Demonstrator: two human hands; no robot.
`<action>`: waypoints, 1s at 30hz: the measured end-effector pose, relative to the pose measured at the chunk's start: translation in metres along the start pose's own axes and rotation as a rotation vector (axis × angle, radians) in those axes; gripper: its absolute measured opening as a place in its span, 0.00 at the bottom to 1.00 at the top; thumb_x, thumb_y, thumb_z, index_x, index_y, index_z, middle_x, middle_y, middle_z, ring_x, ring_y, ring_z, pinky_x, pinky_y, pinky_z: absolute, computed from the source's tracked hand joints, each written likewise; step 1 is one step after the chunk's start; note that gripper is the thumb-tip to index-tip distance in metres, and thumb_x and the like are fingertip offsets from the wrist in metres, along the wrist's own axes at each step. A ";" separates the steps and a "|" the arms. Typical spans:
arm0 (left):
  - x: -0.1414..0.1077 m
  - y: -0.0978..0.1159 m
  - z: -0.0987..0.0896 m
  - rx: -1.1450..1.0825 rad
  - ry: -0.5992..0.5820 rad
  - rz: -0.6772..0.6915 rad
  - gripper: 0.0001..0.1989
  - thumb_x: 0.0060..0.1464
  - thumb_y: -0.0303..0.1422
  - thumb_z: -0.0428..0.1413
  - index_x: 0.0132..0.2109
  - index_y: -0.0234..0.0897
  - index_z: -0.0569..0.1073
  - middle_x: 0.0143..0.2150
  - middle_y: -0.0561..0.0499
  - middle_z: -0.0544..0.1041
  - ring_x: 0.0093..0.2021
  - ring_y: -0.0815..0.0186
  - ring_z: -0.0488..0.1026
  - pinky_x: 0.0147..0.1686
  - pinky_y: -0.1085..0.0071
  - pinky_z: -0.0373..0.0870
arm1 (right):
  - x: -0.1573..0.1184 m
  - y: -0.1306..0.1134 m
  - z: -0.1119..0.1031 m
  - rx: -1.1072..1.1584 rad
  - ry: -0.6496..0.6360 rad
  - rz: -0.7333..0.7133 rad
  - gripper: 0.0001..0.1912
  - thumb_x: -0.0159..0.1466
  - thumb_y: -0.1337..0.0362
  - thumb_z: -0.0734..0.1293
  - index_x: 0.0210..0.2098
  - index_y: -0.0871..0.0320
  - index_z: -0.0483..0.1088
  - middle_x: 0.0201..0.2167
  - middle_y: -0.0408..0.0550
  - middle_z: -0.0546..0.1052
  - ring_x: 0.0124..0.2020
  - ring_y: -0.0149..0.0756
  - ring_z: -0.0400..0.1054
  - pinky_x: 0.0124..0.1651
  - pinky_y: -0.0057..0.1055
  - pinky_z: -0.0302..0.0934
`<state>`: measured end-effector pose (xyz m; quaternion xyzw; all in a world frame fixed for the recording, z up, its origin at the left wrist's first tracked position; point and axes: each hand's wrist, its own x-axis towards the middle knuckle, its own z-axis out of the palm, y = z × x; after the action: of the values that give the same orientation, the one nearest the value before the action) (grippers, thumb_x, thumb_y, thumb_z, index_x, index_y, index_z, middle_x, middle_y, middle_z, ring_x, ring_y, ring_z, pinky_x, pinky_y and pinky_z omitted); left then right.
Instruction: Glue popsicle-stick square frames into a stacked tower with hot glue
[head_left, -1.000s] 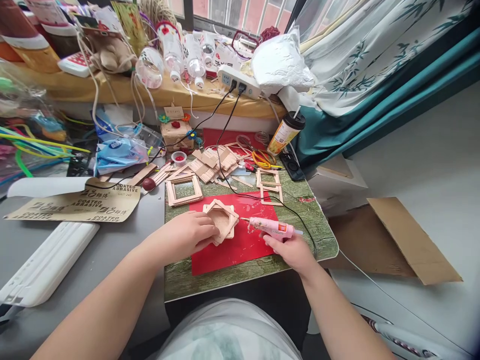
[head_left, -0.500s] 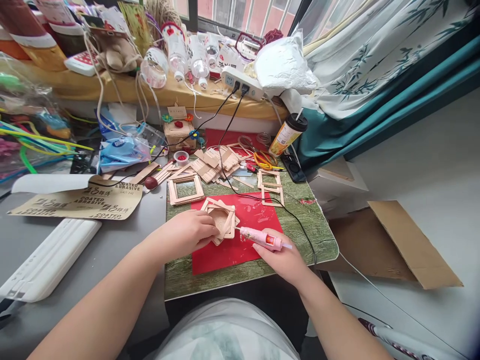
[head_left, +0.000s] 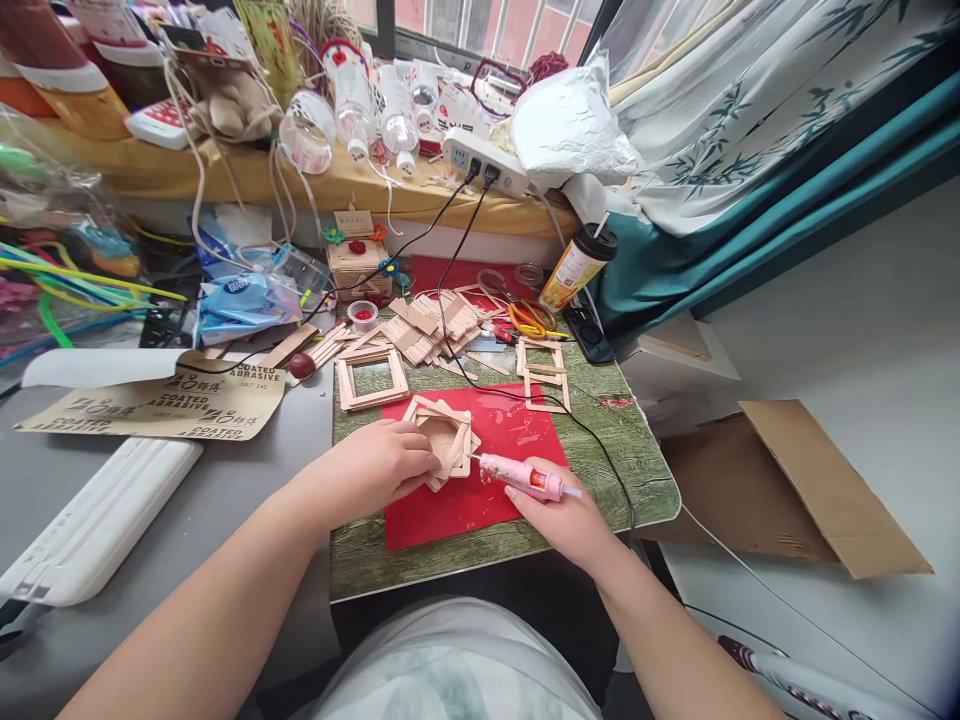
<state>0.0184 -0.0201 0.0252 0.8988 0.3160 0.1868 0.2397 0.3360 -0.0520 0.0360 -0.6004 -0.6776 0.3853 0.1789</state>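
Note:
A stack of wooden-stick frames (head_left: 454, 462), each turned against the one below, lies on a red sheet (head_left: 427, 522). My left hand (head_left: 382, 462) grips its left side, fingertips at the inner opening. In my right hand (head_left: 559, 505) is a pink glue gun (head_left: 517, 474), its metal tip at the stack's right edge. One square stick frame (head_left: 345, 385) lies behind and to the left. More joined stick frames (head_left: 546, 378) lie at the back right. Loose wooden sticks (head_left: 435, 325) are heaped behind the red sheet.
A black cable (head_left: 517, 393) crosses the green board (head_left: 600, 440). Behind stand a drink cup (head_left: 576, 268), orange-handled scissors (head_left: 531, 320), a wooden box (head_left: 358, 268) and a small red-filled cup (head_left: 363, 315). Sandpaper (head_left: 172, 400) lies left.

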 end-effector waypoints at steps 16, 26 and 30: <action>0.001 -0.001 0.001 0.011 -0.010 0.024 0.15 0.76 0.32 0.51 0.50 0.41 0.84 0.39 0.44 0.83 0.46 0.58 0.77 0.49 0.65 0.71 | 0.004 0.004 0.002 -0.033 -0.051 0.006 0.19 0.68 0.57 0.70 0.27 0.53 0.59 0.26 0.37 0.64 0.29 0.32 0.61 0.33 0.31 0.53; 0.003 0.003 -0.002 0.022 -0.018 -0.003 0.14 0.75 0.31 0.53 0.49 0.42 0.84 0.40 0.46 0.82 0.44 0.59 0.77 0.44 0.66 0.69 | 0.006 -0.003 0.000 -0.068 -0.044 -0.042 0.18 0.65 0.65 0.67 0.25 0.53 0.53 0.24 0.36 0.59 0.27 0.31 0.56 0.32 0.32 0.48; 0.003 0.003 -0.003 0.023 -0.027 -0.004 0.15 0.75 0.31 0.52 0.50 0.42 0.84 0.40 0.46 0.82 0.44 0.60 0.77 0.45 0.66 0.69 | 0.005 -0.002 0.000 -0.086 -0.046 -0.066 0.19 0.64 0.67 0.67 0.26 0.53 0.49 0.24 0.36 0.57 0.26 0.30 0.54 0.31 0.32 0.47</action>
<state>0.0208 -0.0194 0.0298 0.9033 0.3166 0.1706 0.2339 0.3335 -0.0468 0.0364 -0.5759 -0.7168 0.3634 0.1500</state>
